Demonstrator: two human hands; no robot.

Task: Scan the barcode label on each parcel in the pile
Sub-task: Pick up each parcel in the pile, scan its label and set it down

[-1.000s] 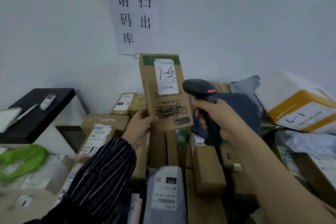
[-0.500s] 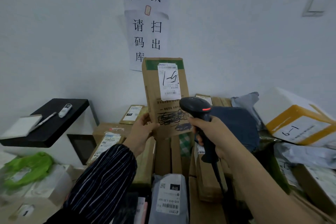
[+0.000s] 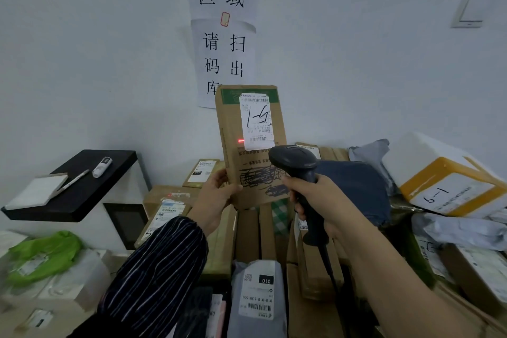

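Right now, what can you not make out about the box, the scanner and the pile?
Head view only.
Label on the held box: print too small to read.
Scanner trigger: hidden by the right hand.
Left hand: fingertips behind the box.
Pile under the striped sleeve: covered.

White wall [image 3: 82,63], black shelf [image 3: 82,189]
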